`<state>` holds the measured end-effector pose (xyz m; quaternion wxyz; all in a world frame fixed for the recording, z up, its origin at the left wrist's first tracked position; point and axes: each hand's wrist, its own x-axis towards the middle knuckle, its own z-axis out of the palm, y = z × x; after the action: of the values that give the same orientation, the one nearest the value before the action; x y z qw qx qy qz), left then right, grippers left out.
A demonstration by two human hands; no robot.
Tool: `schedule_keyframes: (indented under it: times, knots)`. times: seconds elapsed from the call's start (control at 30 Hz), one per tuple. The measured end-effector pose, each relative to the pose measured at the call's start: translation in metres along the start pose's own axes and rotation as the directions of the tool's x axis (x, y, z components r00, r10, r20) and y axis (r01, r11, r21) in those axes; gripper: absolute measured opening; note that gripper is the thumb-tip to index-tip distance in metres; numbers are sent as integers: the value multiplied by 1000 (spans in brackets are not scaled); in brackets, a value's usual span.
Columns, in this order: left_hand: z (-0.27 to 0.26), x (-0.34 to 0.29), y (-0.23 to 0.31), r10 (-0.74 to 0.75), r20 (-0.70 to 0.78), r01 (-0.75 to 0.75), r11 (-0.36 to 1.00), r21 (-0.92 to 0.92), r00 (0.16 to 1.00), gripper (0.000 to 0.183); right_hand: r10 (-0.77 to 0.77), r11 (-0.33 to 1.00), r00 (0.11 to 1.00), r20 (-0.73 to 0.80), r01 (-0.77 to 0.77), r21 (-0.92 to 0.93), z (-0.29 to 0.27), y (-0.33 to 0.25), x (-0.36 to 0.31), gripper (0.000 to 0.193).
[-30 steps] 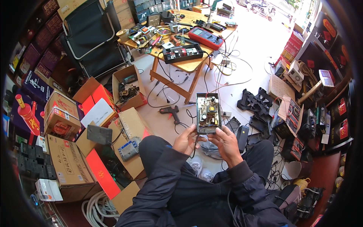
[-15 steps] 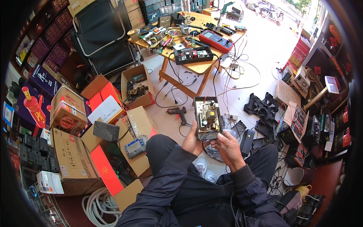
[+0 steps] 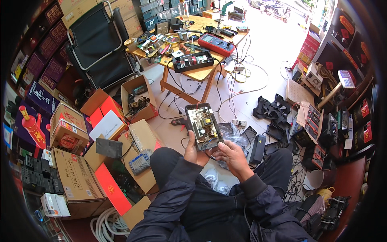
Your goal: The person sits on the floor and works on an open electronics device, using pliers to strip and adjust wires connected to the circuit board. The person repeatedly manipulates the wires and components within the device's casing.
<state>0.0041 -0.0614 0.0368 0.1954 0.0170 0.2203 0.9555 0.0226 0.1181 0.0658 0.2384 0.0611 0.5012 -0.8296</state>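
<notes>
Over my lap I hold an open black power supply case [image 3: 203, 129], its circuit board facing up with capacitors and a yellow-wrapped transformer. My left hand [image 3: 194, 151] is wrapped around its left side and lower edge, with the thumb along the side. At the lower right corner, my right hand [image 3: 232, 156] grips the edge between thumb and fingers; a dark cable runs between the two hands below the case. Part of the left fingers is hidden under the case. Behind it on the floor lies a soldering gun-like tool [image 3: 179, 122], partly covered.
A wooden table [image 3: 201, 74] ahead carries a red multimeter [image 3: 216, 44] and another open black case [image 3: 193, 61]. Cardboard boxes [image 3: 76, 171] crowd the left. Black plastic shells [image 3: 272, 111], a black adapter [image 3: 258, 149] and loose cables lie to the right.
The case and both hands have shifted slightly left in view, and the case has turned a little, now covering part of the floor tool. The whole surroundings moved left with the view.
</notes>
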Motion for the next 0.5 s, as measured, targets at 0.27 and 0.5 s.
schedule_keyframes:
  times: [0.27,0.5]
  knots:
    - [3,1,-3,102,-44,-104,993,-60,994,77,-235,898,971,-29,206,-388,21,11,-16,35]
    - [-4,1,-4,78,-70,-79,997,-15,994,83,-390,737,921,-17,301,-605,37,7,-15,25]
